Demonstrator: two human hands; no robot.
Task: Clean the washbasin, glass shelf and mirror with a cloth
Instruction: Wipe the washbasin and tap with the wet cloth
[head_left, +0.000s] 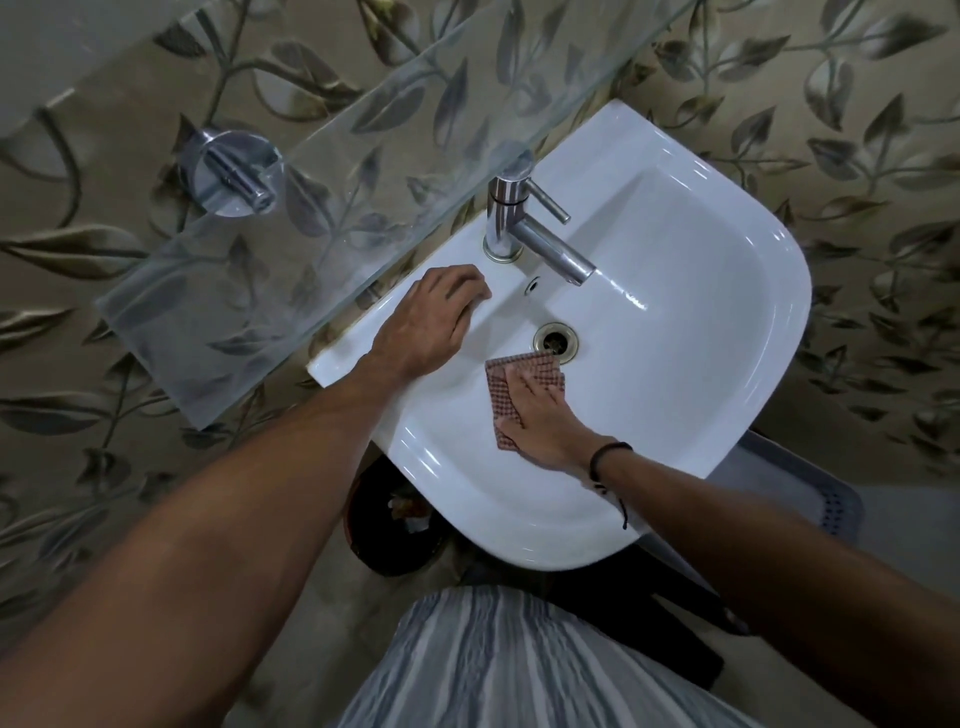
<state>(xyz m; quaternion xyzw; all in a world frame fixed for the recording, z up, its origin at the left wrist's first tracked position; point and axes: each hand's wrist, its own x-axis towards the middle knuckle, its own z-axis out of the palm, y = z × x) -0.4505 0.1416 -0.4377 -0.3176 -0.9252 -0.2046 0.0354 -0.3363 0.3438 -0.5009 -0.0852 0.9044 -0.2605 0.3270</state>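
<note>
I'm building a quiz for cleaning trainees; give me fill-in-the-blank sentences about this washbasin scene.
1. The right hand presses a checked ____ flat inside the washbasin.
2. The left hand rests on the washbasin's rim beside the chrome ____.
3. The shelf above the washbasin is made of ____.
Missing: cloth; tap; glass.

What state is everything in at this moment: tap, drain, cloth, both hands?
Tap: no water seen flowing.
Drain: unplugged, open.
Cloth: folded, pressed flat against the washbasin beside the drain.
Right hand: flat on the cloth.
Left hand: resting on the washbasin rim.
</note>
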